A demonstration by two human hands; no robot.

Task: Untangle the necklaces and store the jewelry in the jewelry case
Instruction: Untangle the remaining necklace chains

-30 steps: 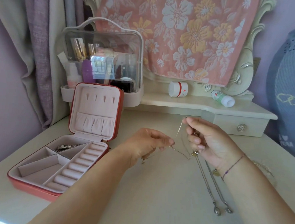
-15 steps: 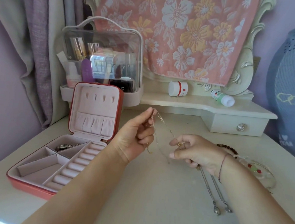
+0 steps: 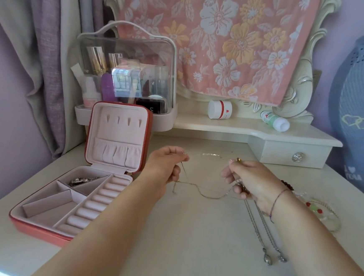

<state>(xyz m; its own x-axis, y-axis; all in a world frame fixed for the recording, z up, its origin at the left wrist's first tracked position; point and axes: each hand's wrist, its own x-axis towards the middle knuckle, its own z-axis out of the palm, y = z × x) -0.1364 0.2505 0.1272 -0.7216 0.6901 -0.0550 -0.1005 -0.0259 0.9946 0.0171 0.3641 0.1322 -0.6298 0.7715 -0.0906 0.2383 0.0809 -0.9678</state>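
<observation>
My left hand (image 3: 165,167) pinches one end of a thin gold chain necklace (image 3: 210,155), and my right hand (image 3: 249,178) pinches its other end by a small gold bead. The chain is stretched between them above the table, with a lower strand sagging in a loop. A silver necklace (image 3: 265,233) with two drop pendants trails from under my right hand toward me. The red jewelry case (image 3: 39,229) lies open at the left, pink inside, with a silver piece (image 3: 79,181) in a back compartment.
A clear cosmetics box (image 3: 125,68) stands behind the case. A white jar (image 3: 219,109) and a small bottle (image 3: 275,121) sit on the raised shelf. Bracelets with red and green beads (image 3: 314,210) lie behind my right wrist. A drawer knob (image 3: 296,157) faces me.
My hands have moved apart, pulling the gold chain out straight between them. The left hand dropped lower and the right hand rose slightly.
</observation>
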